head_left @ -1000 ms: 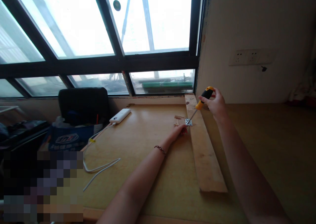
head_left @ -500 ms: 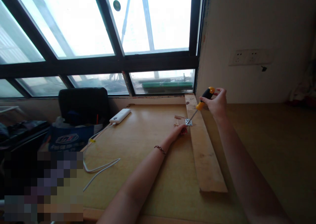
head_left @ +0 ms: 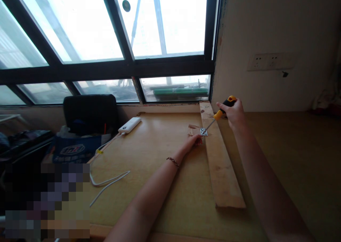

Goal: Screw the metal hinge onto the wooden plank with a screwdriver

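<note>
Screwdriver (head_left: 218, 114): yellow-black handle, thin metal shaft, slanting over board (head_left: 222, 167), tip at plate (head_left: 204, 131).
Plate: silvery, perforated, on board's left edge.
Right hand (head_left: 236, 114): grasping screwdriver handle.
Left hand (head_left: 195, 140): left of board, finger grip impossible to tell.

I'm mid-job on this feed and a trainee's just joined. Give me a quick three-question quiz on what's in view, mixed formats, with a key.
1. What tool does the right hand hold?

2. True or false: a white cable runs to the white device on the table.

3. Where is the small metal plate on the wooden board?
a) at its near end
b) at its left edge, close to the left hand
c) at its far end, by the window

Key:
1. A yellow-and-black screwdriver.
2. True.
3. b.
</note>
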